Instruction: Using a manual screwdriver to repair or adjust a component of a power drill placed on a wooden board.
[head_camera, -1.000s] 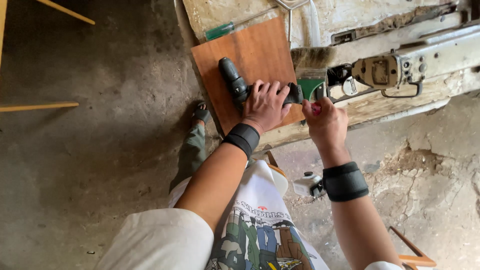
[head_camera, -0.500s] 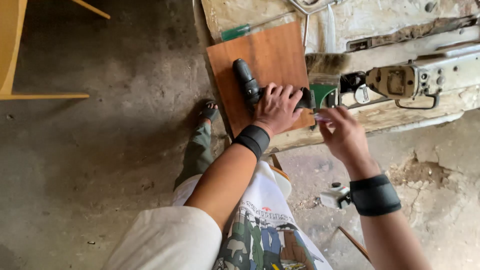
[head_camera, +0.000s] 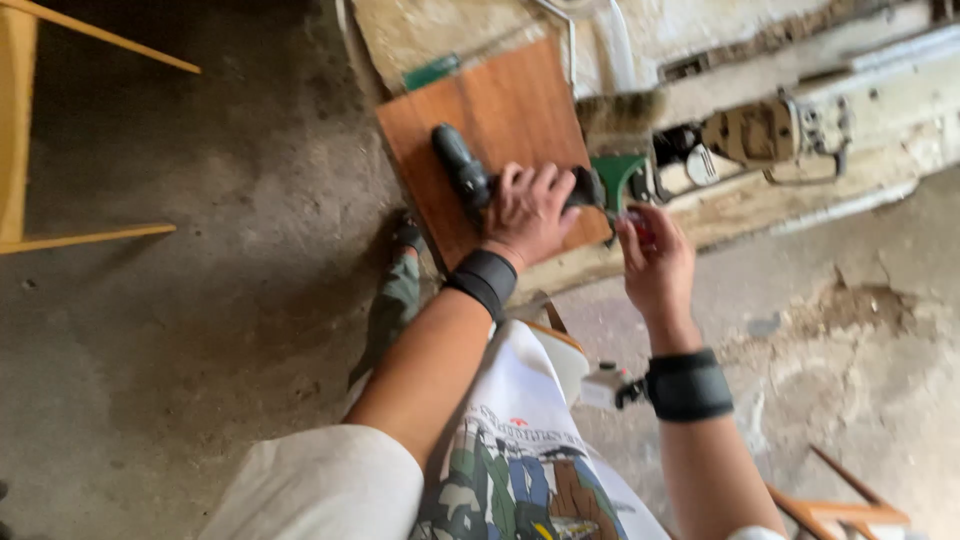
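My left hand (head_camera: 530, 210) is wrapped around the body of a dark power tool (head_camera: 462, 170) with a green head (head_camera: 616, 178), which lies on a reddish-brown wooden board (head_camera: 500, 110). Just right of the green head, my right hand (head_camera: 655, 262) pinches a small red object (head_camera: 640, 228) between its fingertips. Both wrists wear black bands. The blur hides what the red object is.
A dirty pale workbench (head_camera: 830, 190) runs to the right with a beige metal mechanism (head_camera: 755, 135) on it. Yellow wooden furniture (head_camera: 30, 150) stands at the left on the concrete floor (head_camera: 200, 320). Orange wooden pieces (head_camera: 840, 510) lie at the lower right.
The view has shifted, so board and tool sit further right. My right hand has drawn back slightly from the tool's green head. My left hand stays on the tool.
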